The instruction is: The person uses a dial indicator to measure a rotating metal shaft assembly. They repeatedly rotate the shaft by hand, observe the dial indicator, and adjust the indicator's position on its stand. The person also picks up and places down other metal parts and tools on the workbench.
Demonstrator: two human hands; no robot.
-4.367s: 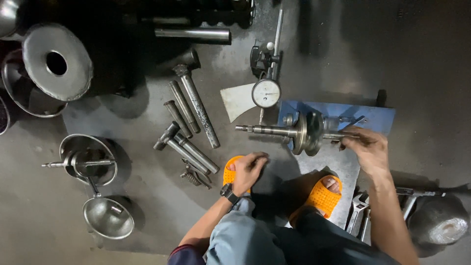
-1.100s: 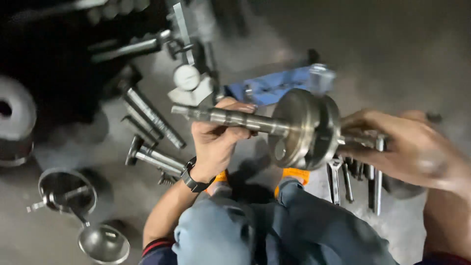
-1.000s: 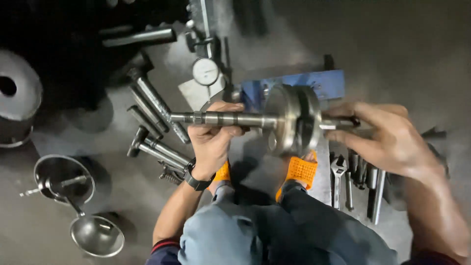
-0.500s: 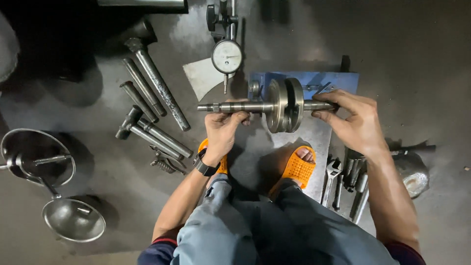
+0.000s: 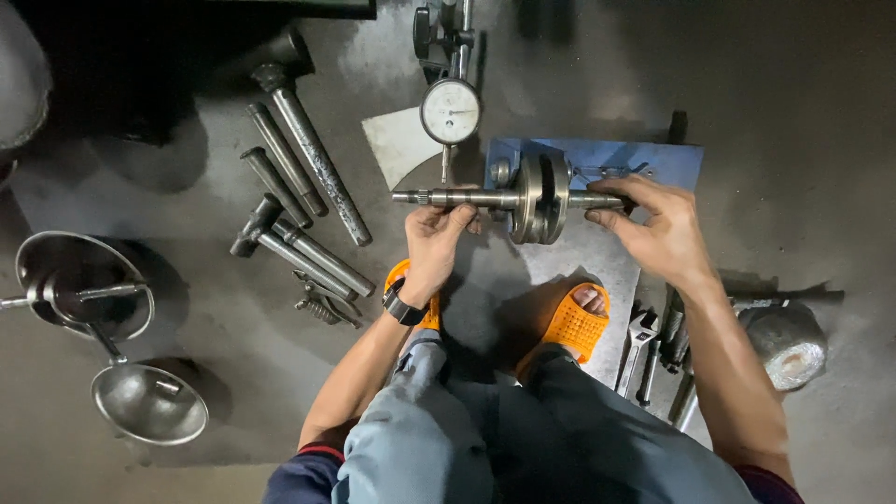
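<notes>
Both hands hold one crankshaft (image 5: 532,198) level above the blue plate (image 5: 672,163): left hand (image 5: 437,238) fingers closed round its left shaft, right hand (image 5: 653,229) fingers pinching the right end. One dial gauge (image 5: 450,111) stands just behind; two metal bowls (image 5: 149,403) lie far left.

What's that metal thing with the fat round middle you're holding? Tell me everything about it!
It is a crankshaft of bare grey steel: a thin stepped shaft with two thick round discs side by side in the middle, a narrow gap between them. It lies level, pointing left to right, above a blue plate on the floor. The left hand grips its long left end and the right hand pinches its shorter right end. A dial gauge stands just behind it.
</notes>
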